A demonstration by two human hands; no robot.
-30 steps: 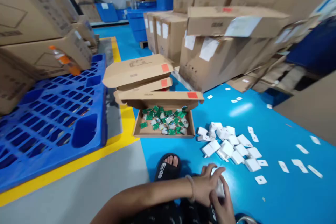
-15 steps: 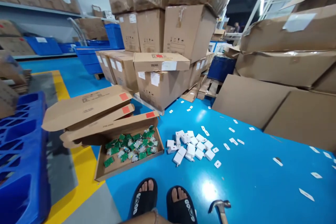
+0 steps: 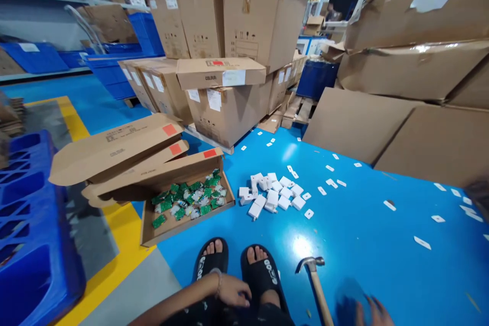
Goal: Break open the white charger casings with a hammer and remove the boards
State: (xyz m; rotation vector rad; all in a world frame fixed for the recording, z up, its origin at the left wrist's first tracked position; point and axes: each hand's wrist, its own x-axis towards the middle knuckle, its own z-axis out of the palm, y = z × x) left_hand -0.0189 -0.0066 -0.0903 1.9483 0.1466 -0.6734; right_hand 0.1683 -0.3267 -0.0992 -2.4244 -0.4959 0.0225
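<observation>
My left hand [image 3: 234,290] hangs over my lap near the feet, its fingers loosely curled with nothing visible in them. At the bottom edge my right hand [image 3: 372,313] is partly in view and blurred, fingers apart, over the floor. A claw hammer [image 3: 318,288] with a wooden handle lies just left of it, apart from the fingers. Ahead of the feet sits a pile of small white plastic cases [image 3: 272,196]. Left of the pile, an open cardboard box [image 3: 183,232] holds many green circuit boards [image 3: 191,198].
Flat white plates [image 3: 331,183] are scattered over the blue floor. Stacked cartons [image 3: 252,25] rise ahead, and leaning cardboard [image 3: 355,122] stands at the right. A blue plastic pallet [image 3: 64,265] lies at the left. Black slides [image 3: 263,275] are on my feet.
Both my hands have come into view from below, the right one beside the hammer. The camera has tilted down, showing more of the hammer's handle. Boxes and white cases look unmoved.
</observation>
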